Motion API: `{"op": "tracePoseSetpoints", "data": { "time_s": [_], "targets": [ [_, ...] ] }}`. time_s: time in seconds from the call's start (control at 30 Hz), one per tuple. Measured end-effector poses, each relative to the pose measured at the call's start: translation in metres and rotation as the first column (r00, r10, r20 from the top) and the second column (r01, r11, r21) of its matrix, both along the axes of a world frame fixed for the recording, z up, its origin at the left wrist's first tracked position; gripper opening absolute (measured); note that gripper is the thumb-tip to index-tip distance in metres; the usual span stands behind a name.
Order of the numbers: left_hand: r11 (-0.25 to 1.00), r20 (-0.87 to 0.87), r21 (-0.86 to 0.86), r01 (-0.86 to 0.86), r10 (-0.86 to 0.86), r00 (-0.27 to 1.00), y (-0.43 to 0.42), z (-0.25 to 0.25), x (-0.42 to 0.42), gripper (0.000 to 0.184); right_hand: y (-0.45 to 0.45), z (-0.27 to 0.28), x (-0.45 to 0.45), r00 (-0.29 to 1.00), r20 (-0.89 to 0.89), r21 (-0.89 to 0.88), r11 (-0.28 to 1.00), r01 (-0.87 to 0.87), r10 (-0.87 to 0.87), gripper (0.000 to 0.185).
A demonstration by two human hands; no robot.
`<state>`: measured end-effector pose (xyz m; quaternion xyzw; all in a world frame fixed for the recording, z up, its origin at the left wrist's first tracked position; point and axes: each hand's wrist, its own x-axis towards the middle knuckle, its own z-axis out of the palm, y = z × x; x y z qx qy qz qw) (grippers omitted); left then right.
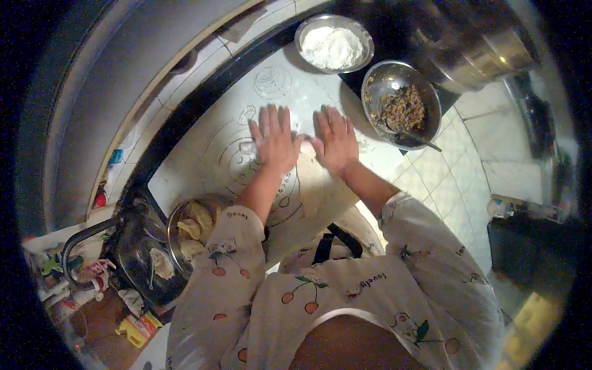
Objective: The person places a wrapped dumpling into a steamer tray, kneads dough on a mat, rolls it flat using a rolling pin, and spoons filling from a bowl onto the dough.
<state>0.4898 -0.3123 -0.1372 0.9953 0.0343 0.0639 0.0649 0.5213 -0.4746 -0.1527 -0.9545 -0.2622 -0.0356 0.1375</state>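
My left hand (pixel 275 143) lies palm down on a white mat (pixel 203 139) printed with circles, its fingers stretched forward. Beside it, my right hand (pixel 335 140) is also palm down with fingers out, and the two thumbs are close together. A pale band (pixel 310 179) runs back from between the hands toward my body; I cannot tell if it is dough or part of the surface. Small whitish pieces (pixel 248 148) show at the outer side of my left hand. Whatever lies under the palms is hidden.
A metal bowl of white flour (pixel 333 46) stands at the back. Right of it, a metal bowl (pixel 376 77) holds brown chopped filling (pixel 404 108) and a spoon (pixel 425 140). Dumplings (pixel 196 222) fill a bowl near my left forearm, by a sink (pixel 132 246) with a black faucet (pixel 74 246).
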Motion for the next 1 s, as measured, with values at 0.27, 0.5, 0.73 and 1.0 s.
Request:
{"op": "tracePoseSetpoints", "data": {
  "time_s": [0.27,0.5,0.73,1.0],
  "targets": [
    [1.0,0.019,-0.015,0.006,-0.005,1.0,0.005,-0.01,0.011,0.068,0.0,0.004,0.018,0.997,-0.068,0.266,0.963,0.036,-0.018,0.047],
    [0.996,-0.097,0.056,-0.073,0.078,0.992,0.009,-0.01,0.028,0.06,0.011,-0.006,0.051,0.991,0.01,0.25,0.96,0.124,-0.131,0.026],
    [0.996,-0.04,0.019,-0.086,0.086,0.995,0.023,-0.021,0.087,0.063,0.021,-0.005,0.105,0.989,-0.075,0.313,0.939,0.141,-0.124,0.03],
    [0.993,0.065,-0.017,-0.116,0.117,0.991,0.039,-0.028,0.123,0.058,0.025,0.018,0.103,0.965,-0.247,0.2,0.97,0.141,-0.089,0.036]
  ]
}}
